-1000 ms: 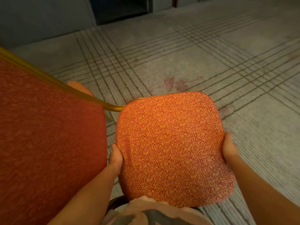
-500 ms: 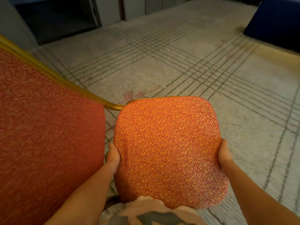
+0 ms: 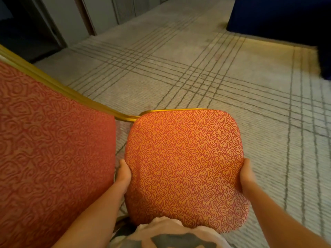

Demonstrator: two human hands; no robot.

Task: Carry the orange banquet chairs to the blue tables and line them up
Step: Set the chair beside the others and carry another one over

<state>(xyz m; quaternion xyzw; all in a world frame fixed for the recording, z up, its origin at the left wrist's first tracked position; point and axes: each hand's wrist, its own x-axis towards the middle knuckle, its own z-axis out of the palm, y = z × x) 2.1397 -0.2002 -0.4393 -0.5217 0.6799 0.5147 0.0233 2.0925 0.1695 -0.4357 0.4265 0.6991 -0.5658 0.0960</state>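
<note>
Chair (image 3: 184, 165), orange, is off the floor, level with the person's waist. Both hands are clamped on the seat cushion (image 3: 188, 203): left hand (image 3: 123, 173) at its 9 o'clock edge, right hand (image 3: 246, 176) at its 3 o'clock edge. Thumbs press the rim; the fingers are hidden underneath.

Blue table (image 3: 279, 17) stands at 1 o'clock, well apart from the chair across patterned carpet (image 3: 179, 68). The right hand is the nearer one to it.

Backrest (image 3: 53, 149) lies at 9 o'clock of the cushion, joined to it by a gold frame (image 3: 71, 90), so the chair's long span seems to run 9 to 3, broadside to the table. The carry likely needs a swing toward 1 o'clock before setting down.

- Cushion: squarish with rounded corners, padded, woven cloth with a red swirl pattern on orange.
- Frame: smooth, glossy metal tube.
- Table: dark blue cloth hanging down to the floor.
- Carpet: coarse, pale, crossed by dark grid lines.
</note>
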